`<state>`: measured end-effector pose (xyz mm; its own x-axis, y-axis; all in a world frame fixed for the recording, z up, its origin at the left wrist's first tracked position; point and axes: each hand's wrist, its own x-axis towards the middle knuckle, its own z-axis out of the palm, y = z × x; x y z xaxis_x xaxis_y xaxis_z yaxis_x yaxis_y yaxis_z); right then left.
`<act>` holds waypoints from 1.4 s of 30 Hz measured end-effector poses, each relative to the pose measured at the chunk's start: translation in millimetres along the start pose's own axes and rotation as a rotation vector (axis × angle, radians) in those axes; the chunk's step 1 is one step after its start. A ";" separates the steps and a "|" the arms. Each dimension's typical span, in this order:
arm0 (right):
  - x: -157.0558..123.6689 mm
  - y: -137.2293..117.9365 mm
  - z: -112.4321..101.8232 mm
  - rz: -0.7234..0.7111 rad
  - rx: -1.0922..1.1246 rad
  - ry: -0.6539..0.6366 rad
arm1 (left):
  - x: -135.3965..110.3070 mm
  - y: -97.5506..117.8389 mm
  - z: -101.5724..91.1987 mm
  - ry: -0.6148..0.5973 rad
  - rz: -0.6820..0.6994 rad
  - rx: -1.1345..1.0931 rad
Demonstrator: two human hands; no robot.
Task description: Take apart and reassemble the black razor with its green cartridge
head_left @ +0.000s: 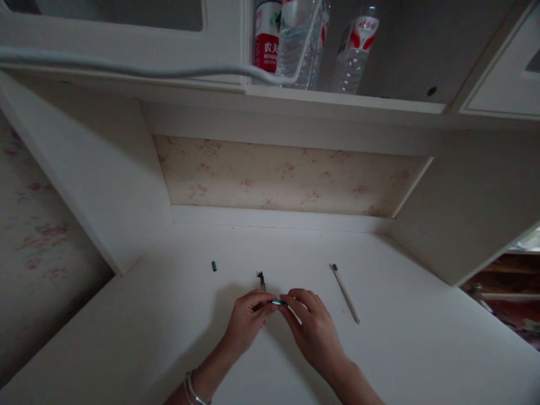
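Note:
Both hands meet low in the middle of the head view, just above the white desk. My left hand [250,315] pinches one end of a small, shiny teal and dark battery [278,302]. The fingertips of my right hand [311,322] close on its other end. Just beyond my left hand is a slim black object with a hooked tip [261,277]; its near part is hidden behind the fingers, and I cannot tell its kind. A second battery [214,266], black and green, lies farther left. To the right of my hands rests a white stylus-like pen [346,295] with a dark tip.
The white desk [379,360] sits in an alcove between side panels. Overhead, a shelf holds clear plastic bottles [354,53] and a red and white can [267,39]. A white bar-like arm [177,72] runs across in front of the cabinet.

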<state>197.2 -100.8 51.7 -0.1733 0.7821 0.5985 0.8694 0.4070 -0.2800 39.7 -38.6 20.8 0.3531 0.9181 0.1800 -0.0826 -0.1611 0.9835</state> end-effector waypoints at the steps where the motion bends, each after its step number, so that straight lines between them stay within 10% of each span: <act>1: -0.5 0.2 0.1 -0.007 -0.011 0.000 | -0.1 -0.5 0.4 -0.005 -0.005 0.001; 19: -26.7 20.0 3.3 0.068 0.005 -0.047 | -3.2 -7.9 6.5 -0.111 -0.006 0.077; 31: -57.3 194.9 -32.3 0.607 -0.386 -0.117 | 5.4 -4.7 -9.1 -0.006 0.026 0.149; 42: -61.7 223.9 -28.8 0.727 -0.441 -0.201 | 5.4 -5.9 -7.7 -0.042 -0.024 0.182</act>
<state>415.9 -71.5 -26.3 0.4518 0.8623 0.2287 0.8886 -0.4125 -0.2004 35.0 -29.9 15.8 0.3915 0.9072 0.1539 0.0946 -0.2060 0.9740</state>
